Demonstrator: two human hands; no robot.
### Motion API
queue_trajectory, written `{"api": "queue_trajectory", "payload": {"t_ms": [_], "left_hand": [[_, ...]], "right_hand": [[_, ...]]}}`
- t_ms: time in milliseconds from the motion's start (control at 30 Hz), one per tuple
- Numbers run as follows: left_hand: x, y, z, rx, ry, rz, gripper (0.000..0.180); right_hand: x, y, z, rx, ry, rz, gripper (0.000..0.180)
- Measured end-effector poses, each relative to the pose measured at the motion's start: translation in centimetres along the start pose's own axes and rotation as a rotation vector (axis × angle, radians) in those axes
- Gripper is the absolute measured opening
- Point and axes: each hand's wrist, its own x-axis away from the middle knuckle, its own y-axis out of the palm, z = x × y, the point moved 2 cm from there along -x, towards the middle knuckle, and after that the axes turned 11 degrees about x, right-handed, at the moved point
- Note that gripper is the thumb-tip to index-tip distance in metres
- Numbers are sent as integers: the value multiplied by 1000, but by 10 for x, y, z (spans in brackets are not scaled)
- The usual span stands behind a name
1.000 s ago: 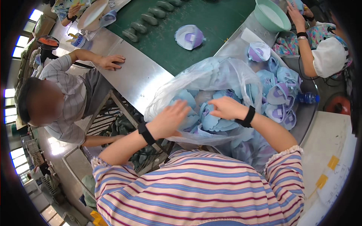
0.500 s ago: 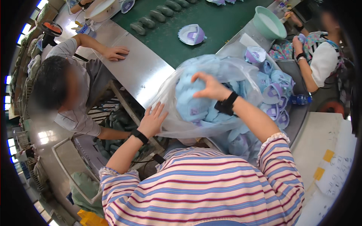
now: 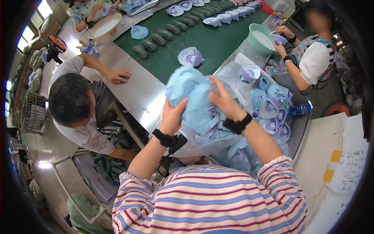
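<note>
Light blue shoe uppers (image 3: 189, 91) rise in a bunch above a clear plastic bag (image 3: 191, 146). My left hand (image 3: 173, 118) grips the bunch low on its left side, thumb in front and fingers partly hidden behind. On the other side my right hand (image 3: 228, 102) is close against the uppers, slightly blurred, with its fingers apart. More blue uppers with purple parts show in the bag below my hands. Just past the bunch, one blue and purple shoe upper (image 3: 190, 57) sits on the green conveyor belt (image 3: 171, 62).
Dark green shoe lasts (image 3: 158, 39) line the belt. Loose uppers (image 3: 269, 108) pile in a grey tray beside a blue-capped bottle (image 3: 300, 109). A co-worker at right works over a green basin (image 3: 261, 39); another, at left, rests a hand (image 3: 119, 76) on the metal table edge (image 3: 144, 97).
My left hand has moved from the bag's rim onto the uppers and grips them. The bunch has come up out of the bag. My right hand has shifted to its right side.
</note>
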Motion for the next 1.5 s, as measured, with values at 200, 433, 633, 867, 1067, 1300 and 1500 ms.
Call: {"api": "queue_trajectory", "payload": {"t_ms": [200, 433, 633, 867, 1067, 1300, 1500], "left_hand": [[-29, -6, 34, -27, 234, 57, 56], [-33, -14, 10, -75, -169, -46, 42], [-38, 13, 17, 193, 158, 110, 44], [-45, 29, 19, 113, 71, -7, 43], [-147, 3, 22, -482, -17, -37, 32], [-209, -28, 0, -818, -350, 49, 29], [-75, -14, 8, -716, -880, -842, 26]], "right_hand": [[40, -9, 20, -72, 62, -220, 91], [-10, -21, -29, 131, -242, -191, 72], [11, 16, -9, 559, -760, 284, 58], [-17, -2, -16, 28, -356, 84, 125], [-128, -68, -29, -140, 158, -198, 95], [-186, -163, 101, 36, 217, 811, 57], [-64, -42, 13, 114, 203, -877, 26]]}}
